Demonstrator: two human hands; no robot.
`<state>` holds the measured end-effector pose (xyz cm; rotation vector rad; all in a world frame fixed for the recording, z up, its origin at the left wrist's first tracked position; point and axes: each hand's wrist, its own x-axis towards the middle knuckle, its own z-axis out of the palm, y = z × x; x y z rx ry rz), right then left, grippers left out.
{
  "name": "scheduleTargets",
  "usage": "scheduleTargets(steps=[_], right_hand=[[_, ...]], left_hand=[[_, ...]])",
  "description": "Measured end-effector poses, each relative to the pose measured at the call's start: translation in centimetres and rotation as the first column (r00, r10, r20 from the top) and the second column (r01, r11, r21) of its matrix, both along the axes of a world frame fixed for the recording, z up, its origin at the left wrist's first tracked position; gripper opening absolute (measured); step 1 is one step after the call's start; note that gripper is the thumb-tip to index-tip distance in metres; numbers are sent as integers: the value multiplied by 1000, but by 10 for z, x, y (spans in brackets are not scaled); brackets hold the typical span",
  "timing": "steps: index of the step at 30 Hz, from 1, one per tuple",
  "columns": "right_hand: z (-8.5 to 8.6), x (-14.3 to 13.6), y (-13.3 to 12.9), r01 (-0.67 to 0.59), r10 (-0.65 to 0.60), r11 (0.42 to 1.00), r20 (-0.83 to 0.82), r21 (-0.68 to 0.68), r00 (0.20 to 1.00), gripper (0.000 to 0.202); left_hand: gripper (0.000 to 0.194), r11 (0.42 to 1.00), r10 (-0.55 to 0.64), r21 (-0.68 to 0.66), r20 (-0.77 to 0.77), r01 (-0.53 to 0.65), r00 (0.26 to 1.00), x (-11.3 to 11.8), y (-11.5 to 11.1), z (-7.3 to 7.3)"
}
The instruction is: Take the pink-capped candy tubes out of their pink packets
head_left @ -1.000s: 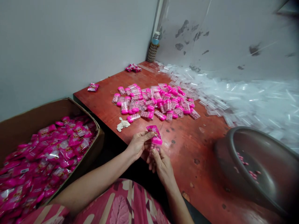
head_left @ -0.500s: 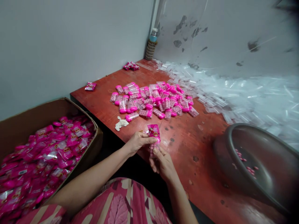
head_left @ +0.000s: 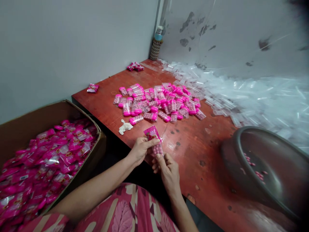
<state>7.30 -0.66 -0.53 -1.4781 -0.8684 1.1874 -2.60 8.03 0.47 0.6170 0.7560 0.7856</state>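
Note:
Near the table's front edge, my left hand (head_left: pixel 141 149) is closed, its thumb across a pink printed sachet (head_left: pixel 152 131). Just below the sachet is a small clear container (head_left: pixel 157 149) full of pink candy balls. Its lower end is pinched by my right hand (head_left: pixel 169 172), thumb in front and fingers behind. The container's upper end is hidden by the sachet and my left thumb, so I cannot tell whether it is inside. Beyond my hands lies a pile of similar filled containers with pink caps (head_left: pixel 159 101).
At left, a cardboard box (head_left: pixel 100 135) holds many pink packs. A large grey basin (head_left: pixel 238 151) with a few pink candies stands at right. Clear empty cases (head_left: pixel 253 100) heap along the wall. A crumpled white scrap (head_left: pixel 125 126) and a bottle (head_left: pixel 158 33) in a woven holder are on the red table.
The sachet and container have tilted, the top leaning left. More of the candy-filled container shows between my hands. My right hand has turned slightly; the pile is unchanged.

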Motion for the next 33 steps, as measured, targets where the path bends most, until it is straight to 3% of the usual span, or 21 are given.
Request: scheduleTargets(steps=[2, 5, 7, 16, 18, 20, 22, 24, 26, 28, 31, 33], right_hand=[[1, -2, -1, 5, -5, 1000, -6, -2, 1000, 22], [-3, -3, 0, -21, 24, 1000, -237, 14, 971, 23], [-6, -3, 1, -5, 16, 1000, -364, 31, 931, 23], [-12, -5, 13, 29, -24, 1000, -288, 12, 957, 26], [-9, -6, 16, -9, 15, 1000, -279, 22, 960, 24], [-6, -5, 18, -32, 41, 999, -267, 38, 963, 21], [-4, -1, 19, -16, 25, 999, -243, 38, 970, 20], [-3, 5, 20, 14, -8, 999, -208, 29, 978, 21], [-3, 10, 20, 35, -30, 999, -185, 23, 982, 24], [-3, 14, 20, 46, -41, 999, -171, 27, 984, 25], [-2, 15, 18, 48, -45, 999, -122, 23, 992, 27], [0, 16, 15, 37, -36, 999, -77, 9, 996, 27]], left_hand=[[24, 997, -79, 13, 4, 79, 997, -3, -1, 2], [22, 942, -331, 64, 17, 329, 943, -10, -2, 6], [22, 904, -422, 93, 52, 416, 905, -14, -4, 7], [24, 925, -378, 89, 113, 369, 919, -19, -13, 2], [21, 974, -213, 104, 107, 202, 971, -28, -19, 6], [20, 981, 101, 151, 120, -119, 988, -45, -27, 11], [34, 873, 398, 235, 166, -428, 902, -66, -31, 14], [53, 739, 539, 379, 166, -558, 826, -82, -29, 12], [52, 658, 574, 599, -6, -456, 819, -86, -21, 5], [45, 623, 539, 774, -320, -113, 779, -76, -7, -5], [44, 468, 501, 794, -600, 387, 624, -47, 14, -22], [38, 372, 519, 759, -647, 534, 558, -30, 22, -31]])
